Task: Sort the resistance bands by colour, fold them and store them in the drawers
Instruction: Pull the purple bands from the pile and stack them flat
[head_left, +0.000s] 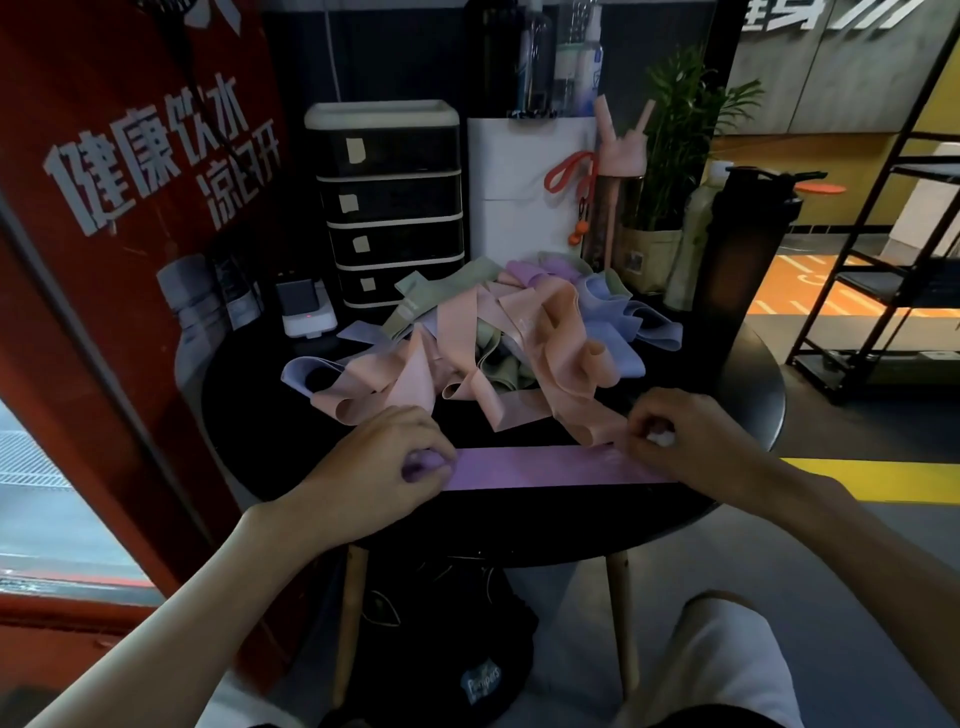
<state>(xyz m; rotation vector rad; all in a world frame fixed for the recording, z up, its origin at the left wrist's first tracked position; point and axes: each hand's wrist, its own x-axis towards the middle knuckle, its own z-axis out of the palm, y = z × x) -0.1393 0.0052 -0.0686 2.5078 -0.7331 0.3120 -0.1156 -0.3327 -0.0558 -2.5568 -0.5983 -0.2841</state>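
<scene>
I am losing both ends of the purple band (530, 467): the left hand (395, 462) is covering one, the right hand (675, 436) the other. The pile of bands (493, 338) is hiding its own lower layers. The labels (356, 150) on the drawers (395, 208) are showing too small for me to read, and the top edge is cutting off the bottles (535, 52).

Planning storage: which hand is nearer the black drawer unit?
Left. The left hand, gripping one end of the purple band, is nearly straight in front of the drawer unit; the right hand, pinching the other end, lies off to its right.
</scene>
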